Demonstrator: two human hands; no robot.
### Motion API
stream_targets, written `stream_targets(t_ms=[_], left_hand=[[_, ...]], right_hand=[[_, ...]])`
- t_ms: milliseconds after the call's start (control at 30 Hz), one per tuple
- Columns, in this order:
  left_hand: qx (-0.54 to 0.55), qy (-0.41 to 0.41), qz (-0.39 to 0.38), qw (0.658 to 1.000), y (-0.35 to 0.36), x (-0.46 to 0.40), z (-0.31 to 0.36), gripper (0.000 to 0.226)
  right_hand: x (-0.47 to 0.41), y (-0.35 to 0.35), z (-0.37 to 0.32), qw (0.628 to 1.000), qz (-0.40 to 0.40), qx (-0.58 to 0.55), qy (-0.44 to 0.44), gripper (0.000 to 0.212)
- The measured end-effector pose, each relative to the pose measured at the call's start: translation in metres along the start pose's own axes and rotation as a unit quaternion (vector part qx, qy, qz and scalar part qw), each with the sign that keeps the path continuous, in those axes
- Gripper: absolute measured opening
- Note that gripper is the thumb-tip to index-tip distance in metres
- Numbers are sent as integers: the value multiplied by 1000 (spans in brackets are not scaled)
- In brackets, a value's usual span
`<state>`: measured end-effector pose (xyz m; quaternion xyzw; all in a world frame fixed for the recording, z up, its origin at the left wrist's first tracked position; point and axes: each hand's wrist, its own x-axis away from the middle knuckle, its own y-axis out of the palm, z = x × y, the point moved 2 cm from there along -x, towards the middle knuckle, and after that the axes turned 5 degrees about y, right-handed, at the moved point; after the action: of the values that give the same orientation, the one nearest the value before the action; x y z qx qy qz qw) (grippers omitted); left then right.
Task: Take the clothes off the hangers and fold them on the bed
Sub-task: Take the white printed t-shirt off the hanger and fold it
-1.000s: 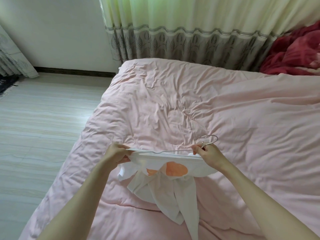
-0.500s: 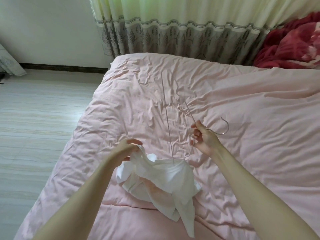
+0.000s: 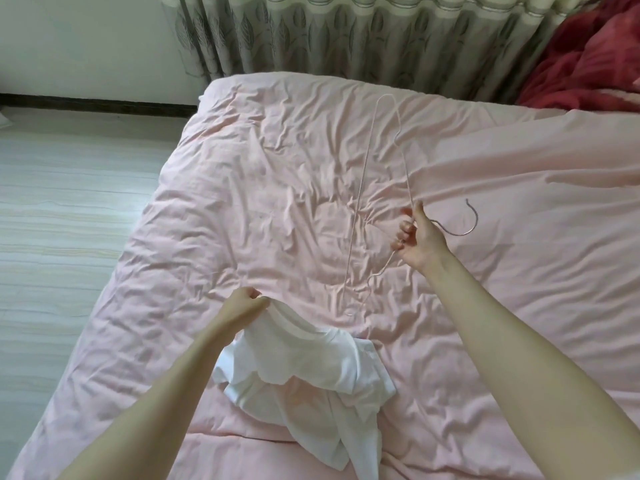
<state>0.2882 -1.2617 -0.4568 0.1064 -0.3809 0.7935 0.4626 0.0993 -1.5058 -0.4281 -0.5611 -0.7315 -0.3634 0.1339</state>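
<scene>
White garment (image 3: 311,372), crumpled and free of its hanger, is held up by its neckline edge in the left hand (image 3: 246,303), whose fingers are curled round the fabric; the lower folds lie on the pink bed (image 3: 207,202). No brand, label or writing can be read on it. A thin wire hanger (image 3: 363,202) is gripped near its neck by the right hand (image 3: 415,237), fingers closed round the wire, with the hook pointing right and the frame stretched out above the bed cover, apart from the garment. A red blanket (image 3: 588,64) is bunched at the far right corner, and a leaf-patterned curtain (image 3: 346,36) hangs behind the bed.
</scene>
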Motion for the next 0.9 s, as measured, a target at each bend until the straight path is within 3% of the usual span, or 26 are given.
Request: stream_targets(t_ms=[100, 233, 300, 433, 500, 567, 633, 767, 833, 900], left_hand=[[4, 5, 13, 1000, 5, -28, 6, 17], [25, 9, 34, 999, 15, -60, 12, 16], [32, 17, 32, 999, 21, -74, 10, 12], [48, 12, 37, 998, 26, -93, -3, 7], [43, 14, 42, 998, 26, -98, -7, 14], [29, 19, 40, 999, 25, -102, -8, 17], [17, 24, 36, 999, 24, -104, -8, 16], [10, 51, 29, 998, 23, -100, -1, 15], [13, 67, 21, 997, 22, -94, 1, 17], [15, 83, 17, 996, 17, -85, 4, 17]], right_hand=[[-42, -20, 14, 966, 60, 248, -44, 35], [-90, -42, 28, 844, 83, 523, -85, 36], [-111, -52, 28, 830, 92, 545, -70, 30], [-152, -61, 19, 864, 124, 484, -65, 22], [-164, -63, 14, 850, 139, 505, -58, 27], [-168, -70, 18, 823, 165, 543, -12, 61], [-162, -75, 28, 793, 177, 582, 13, 54], [-130, -70, 66, 790, 63, 608, 50, 38], [-106, -58, 94, 793, -34, 602, 86, 38], [-83, -47, 125, 771, -112, 616, 114, 43]])
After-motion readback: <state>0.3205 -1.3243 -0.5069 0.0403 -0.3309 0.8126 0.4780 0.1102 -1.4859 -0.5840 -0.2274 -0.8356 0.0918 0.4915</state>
